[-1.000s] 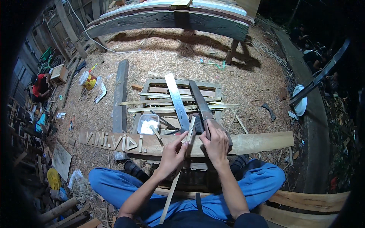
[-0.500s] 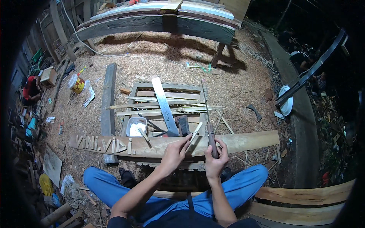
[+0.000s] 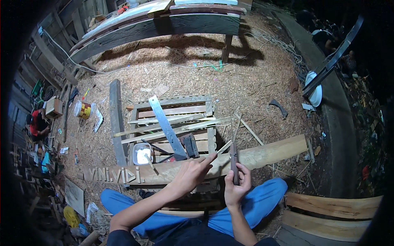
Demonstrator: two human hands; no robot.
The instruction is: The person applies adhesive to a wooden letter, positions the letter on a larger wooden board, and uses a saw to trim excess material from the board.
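Note:
I sit behind a long pale plank (image 3: 266, 153) with carved letters at its left end. My right hand (image 3: 238, 186) is closed around the handle of a dark narrow knife (image 3: 234, 160), held upright over the plank. My left hand (image 3: 189, 175) lies over the plank with its fingers stretched out. Its fingertips reach the lower end of a thin pale wood sliver (image 3: 224, 146); I cannot tell whether they touch it. My legs in blue trousers (image 3: 262, 201) spread below the plank.
Beyond the plank lies a wooden pallet (image 3: 209, 119) with thin strips, a flat metal bar (image 3: 164, 121), a dark block (image 3: 189, 145) and a small bowl of white stuff (image 3: 142, 155). A grey beam (image 3: 116, 115), a yellow tin (image 3: 83, 110), sawdust ground, and curved hull planks at the back.
The view has shifted. The long thin strip my left hand held against the knife is no longer in that hand, and its fingers have spread. The right hand has turned the knife upright.

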